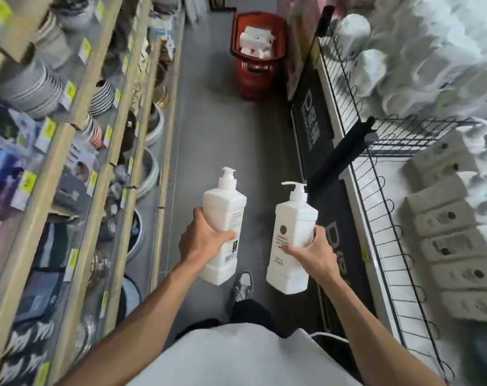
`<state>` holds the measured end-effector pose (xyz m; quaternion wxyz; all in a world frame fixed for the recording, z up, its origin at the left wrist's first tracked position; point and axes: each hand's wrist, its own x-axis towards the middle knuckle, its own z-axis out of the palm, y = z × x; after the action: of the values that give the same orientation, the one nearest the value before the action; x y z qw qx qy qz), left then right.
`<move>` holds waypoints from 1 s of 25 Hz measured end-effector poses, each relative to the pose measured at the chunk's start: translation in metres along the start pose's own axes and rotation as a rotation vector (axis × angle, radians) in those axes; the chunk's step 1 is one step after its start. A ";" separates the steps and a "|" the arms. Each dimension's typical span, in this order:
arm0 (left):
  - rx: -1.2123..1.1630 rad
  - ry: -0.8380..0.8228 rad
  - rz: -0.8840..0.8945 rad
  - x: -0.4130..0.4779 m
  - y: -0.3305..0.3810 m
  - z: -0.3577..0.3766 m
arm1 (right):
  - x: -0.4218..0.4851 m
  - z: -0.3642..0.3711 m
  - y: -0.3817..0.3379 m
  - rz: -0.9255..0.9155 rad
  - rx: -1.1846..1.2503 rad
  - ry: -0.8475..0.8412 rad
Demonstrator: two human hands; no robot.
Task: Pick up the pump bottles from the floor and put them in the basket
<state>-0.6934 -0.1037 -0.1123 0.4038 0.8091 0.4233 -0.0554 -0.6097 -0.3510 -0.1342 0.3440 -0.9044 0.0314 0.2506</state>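
Holding one bottle apiece, we have both up off the grey floor. Our left grip wraps the lower body of the left bottle, which tilts toward 1 o'clock. Our right grip curls round the right bottle from 4 o'clock, and that bottle stands nearly upright. Both bottles are glossy white plastic, square-shouldered with stepped bases, topped by white pump heads and printed with small labels. At 12 o'clock, well apart, the red slatted plastic basket stands on the floor, with blurred white items piled inside.
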 end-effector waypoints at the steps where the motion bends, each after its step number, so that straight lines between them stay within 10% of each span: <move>1: -0.010 0.017 -0.024 0.015 0.008 -0.003 | 0.019 -0.002 -0.013 -0.013 -0.005 -0.020; 25: -0.239 0.011 -0.120 0.447 0.141 -0.137 | 0.386 0.035 -0.341 -0.020 -0.125 -0.078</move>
<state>-0.3407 0.2336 -0.1283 0.4909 0.7288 0.4767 -0.0243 -0.2100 -0.0244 -0.1327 0.2901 -0.9140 -0.0068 0.2834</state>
